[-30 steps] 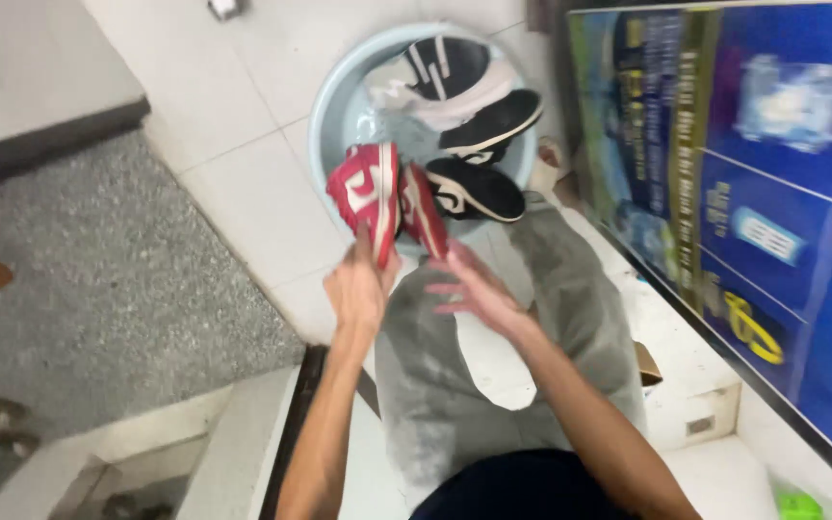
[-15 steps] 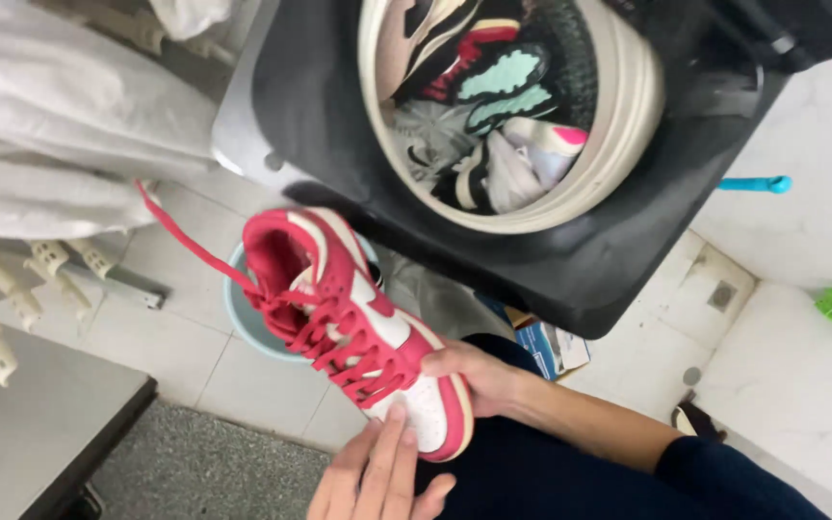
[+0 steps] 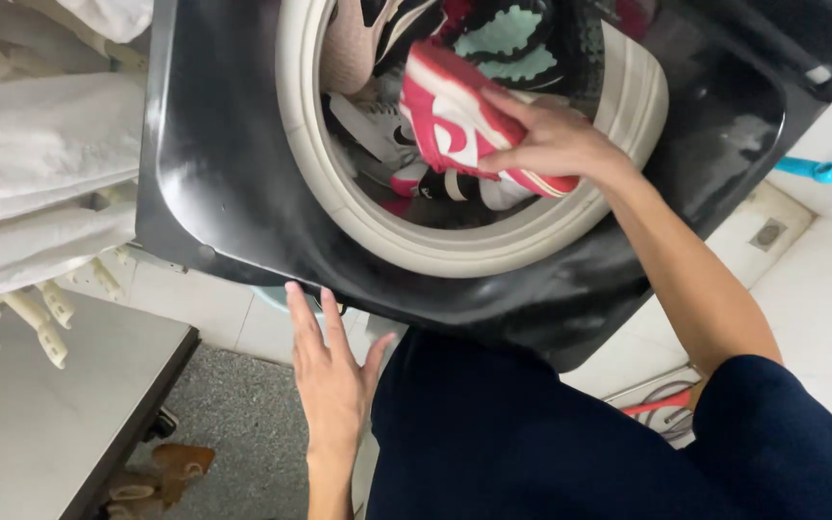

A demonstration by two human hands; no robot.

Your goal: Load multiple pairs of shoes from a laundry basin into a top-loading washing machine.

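I see the right hand (image 3: 551,144) clutching 1 red-and-white sneaker (image 3: 455,125) inside the washer drum (image 3: 493,255), left hand (image 3: 334,380) empty and splayed at the rim; dangling laces may snag.

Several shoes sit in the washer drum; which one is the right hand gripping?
The pink-and-white sneaker, held by the right hand above the others; the black-and-mint shoe lies untouched behind it.
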